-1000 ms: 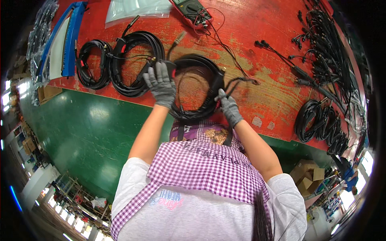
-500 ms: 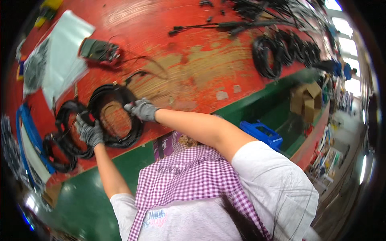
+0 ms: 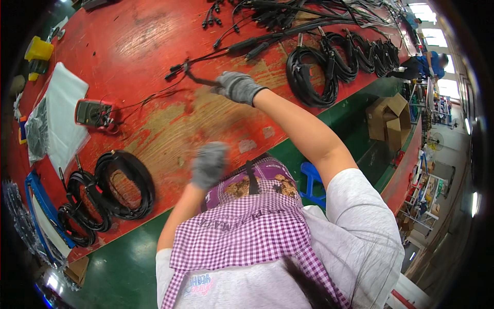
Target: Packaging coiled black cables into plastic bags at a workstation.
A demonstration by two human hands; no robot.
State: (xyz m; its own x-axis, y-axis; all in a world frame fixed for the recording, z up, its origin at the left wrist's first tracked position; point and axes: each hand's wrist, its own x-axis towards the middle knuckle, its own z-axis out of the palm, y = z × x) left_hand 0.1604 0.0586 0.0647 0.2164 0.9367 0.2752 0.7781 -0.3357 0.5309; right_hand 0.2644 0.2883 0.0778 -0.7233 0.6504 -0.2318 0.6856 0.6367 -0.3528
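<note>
And here's the right hand (image 3: pixel 239 87), upper centre of the frame, fingers closed on what looks like a stretch of black cable (image 3: pixel 201 80). That bends up and left, close by the plugs (image 3: pixel 176 71) and the thin leads (image 3: pixel 146 100). The left hand (image 3: pixel 210 166), below centre, is a blur over the table (image 3: pixel 144 31); whether it grasps anything, I can't tell. Meter (image 3: pixel 95 113) at left, three coils (image 3: pixel 145 185) lower left, more coils (image 3: pixel 294 72) upper right. To handle this well, I'd say: pinch firmly close to the end, lift clear of the leads so nothing snags, don't tug at that bend, and let the left hand take up the slack.
</note>
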